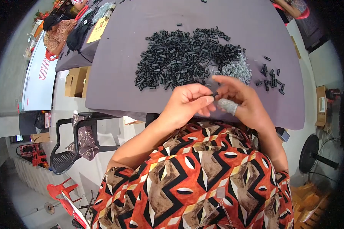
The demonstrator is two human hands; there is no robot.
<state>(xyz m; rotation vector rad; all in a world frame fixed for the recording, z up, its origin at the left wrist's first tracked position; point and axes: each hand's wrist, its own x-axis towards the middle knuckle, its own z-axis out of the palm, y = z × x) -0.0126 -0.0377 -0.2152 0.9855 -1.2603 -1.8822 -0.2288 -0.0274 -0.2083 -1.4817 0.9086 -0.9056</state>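
Observation:
Between the thumb and fingers of my left hand (189,102) is a small black plastic piece (215,94), held over the near edge of the table. My right hand (242,100) meets it from the other side, its fingers curled close to the piece and the index finger reaching out above. Whitish wrapping covers the right thumb (227,106). Whatever the right fingertips grip is too small and blurred to make out. Just beyond the hands lies a wide heap of black plastic pieces (176,57), with a smaller pile of clear pieces (237,70) at its right side.
Several black pieces (273,78) lie apart on the right of the grey-covered table (118,68). A black chair (76,137) stands at the left, near a cardboard box (76,82). Another person (57,36) sits at a table far left. A round black stand (309,152) is at the right.

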